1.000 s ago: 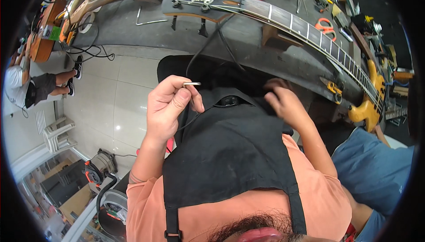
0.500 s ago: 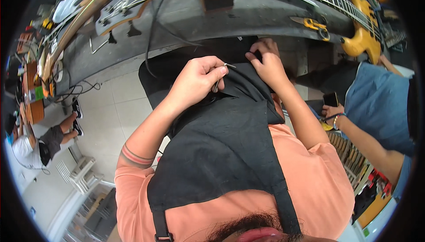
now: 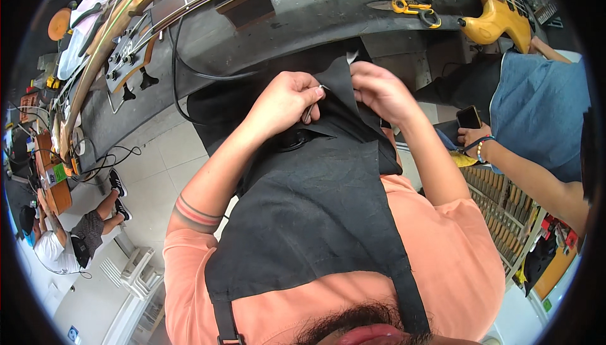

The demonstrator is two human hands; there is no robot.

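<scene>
I hold a small, thin metal piece [image 3: 321, 87] pinched in my left hand [image 3: 287, 102], over the black apron [image 3: 290, 219] at waist level. Its far end is too small to make out. My right hand [image 3: 379, 92] is just to the right, fingers curled at a lifted edge of the apron's black cloth, with some blur. Above my hands runs a black cable [image 3: 208, 73], hanging from the dark workbench [image 3: 315, 17]. On the bench are a guitar headstock [image 3: 126, 54] and yellow-handled scissors [image 3: 410, 7].
A yellow guitar body [image 3: 486, 23] sits at the bench's right. A co-worker in blue [image 3: 543, 118] holds a phone [image 3: 468, 118] beside me, above a tool rack [image 3: 505, 212]. Another person [image 3: 57, 247] works at left near coiled cables and a white plastic chair [image 3: 136, 269].
My left hand moved rightward and up to beside my right hand, which shifted up to the apron's cloth, now lifted. The view has shifted; the co-worker's phone came into sight.
</scene>
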